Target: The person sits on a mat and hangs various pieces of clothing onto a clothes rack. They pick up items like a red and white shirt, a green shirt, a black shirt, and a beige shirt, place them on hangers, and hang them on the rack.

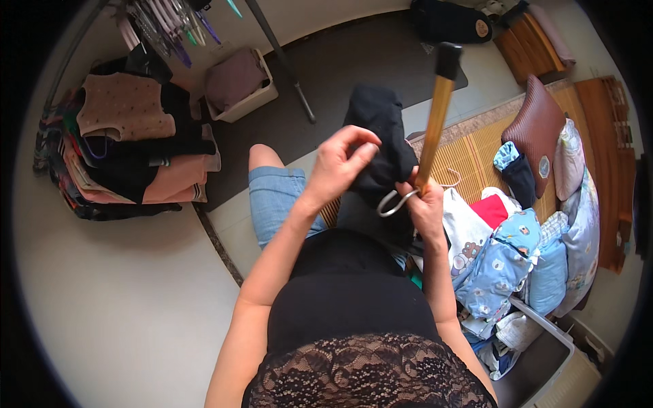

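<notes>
My right hand is closed around a wooden clothes hanger with a black end and a curved metal hook. The hanger's bar points up and away from me. A bunched black garment is between my hands, and my right fingertips meet its lower right side. My left hand is over the garment's left side, with curled fingers and the thumb tip close to the index finger. Whether it pinches the cloth cannot be told. More dark cloth lies in front of my body, its lower part partly hidden by my right arm.
Stacked clothes stand at left beside a white bin holding mauve cloth. Hangers hang above, near a metal rack leg. At right, folded blue clothes, a brown cushion and a grey box surround a bamboo mat.
</notes>
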Demonstrator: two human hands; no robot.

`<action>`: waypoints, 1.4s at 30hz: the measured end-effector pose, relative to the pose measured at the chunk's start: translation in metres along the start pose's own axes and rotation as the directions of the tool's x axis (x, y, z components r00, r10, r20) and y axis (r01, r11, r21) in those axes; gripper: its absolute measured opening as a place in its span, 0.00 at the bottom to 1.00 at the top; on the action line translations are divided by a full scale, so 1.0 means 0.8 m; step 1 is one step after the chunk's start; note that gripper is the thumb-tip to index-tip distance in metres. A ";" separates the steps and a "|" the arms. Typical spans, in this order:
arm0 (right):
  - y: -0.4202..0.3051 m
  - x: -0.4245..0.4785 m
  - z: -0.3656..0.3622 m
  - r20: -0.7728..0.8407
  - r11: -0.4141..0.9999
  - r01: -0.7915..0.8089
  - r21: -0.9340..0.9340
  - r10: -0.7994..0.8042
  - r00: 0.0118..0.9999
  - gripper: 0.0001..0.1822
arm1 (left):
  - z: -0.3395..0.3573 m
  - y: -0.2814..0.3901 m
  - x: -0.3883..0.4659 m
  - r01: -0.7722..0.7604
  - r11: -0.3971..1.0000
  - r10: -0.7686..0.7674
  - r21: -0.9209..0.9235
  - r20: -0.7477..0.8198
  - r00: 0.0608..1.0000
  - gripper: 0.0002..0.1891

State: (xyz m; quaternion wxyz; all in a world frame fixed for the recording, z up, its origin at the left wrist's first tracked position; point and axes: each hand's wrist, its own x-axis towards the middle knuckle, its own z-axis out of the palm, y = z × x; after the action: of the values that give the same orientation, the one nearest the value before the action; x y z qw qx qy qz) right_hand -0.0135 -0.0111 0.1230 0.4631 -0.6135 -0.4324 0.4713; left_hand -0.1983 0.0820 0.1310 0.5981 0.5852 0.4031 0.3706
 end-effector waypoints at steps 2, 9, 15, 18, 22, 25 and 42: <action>-0.010 -0.006 -0.010 0.001 0.966 -0.053 0.251 0.055 0.998 0.04 | -0.021 -0.028 0.008 -0.054 0.961 0.085 0.270 -0.103 0.991 0.12; -0.001 -0.012 -0.045 -0.041 0.859 -0.107 0.501 0.147 0.988 0.07 | 0.011 -0.057 -0.013 0.422 0.875 -0.321 -0.236 0.367 0.873 0.25; 0.010 -0.020 -0.050 -0.200 0.829 0.023 0.559 0.108 0.974 0.11 | 0.030 -0.072 -0.009 0.405 0.914 -0.396 -0.028 0.156 0.905 0.30; 0.003 -0.022 -0.049 -0.146 0.813 0.031 0.581 0.067 0.987 0.12 | 0.026 -0.076 -0.013 0.593 0.804 -0.579 0.051 0.300 0.758 0.36; 0.014 -0.016 -0.073 -0.068 0.902 -0.053 0.428 0.091 0.994 0.14 | 0.042 -0.064 -0.016 0.396 0.781 -0.382 -0.483 0.132 0.915 0.22; 0.000 -0.010 -0.062 -0.306 0.998 -0.064 0.028 0.069 0.950 0.15 | 0.027 -0.047 -0.002 0.141 0.828 -0.227 -0.543 -0.093 0.970 0.17; -0.024 0.002 -0.060 -0.192 0.862 0.064 0.503 0.039 0.981 0.08 | -0.016 -0.020 -0.001 0.329 0.702 -0.312 -0.631 0.143 0.939 0.22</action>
State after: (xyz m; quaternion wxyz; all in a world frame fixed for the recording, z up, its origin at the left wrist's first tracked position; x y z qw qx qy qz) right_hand 0.0317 -0.0135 0.1474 0.6513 -0.5105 -0.2498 0.5029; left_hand -0.2109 0.0855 0.1154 0.8228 0.2682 0.3385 0.3694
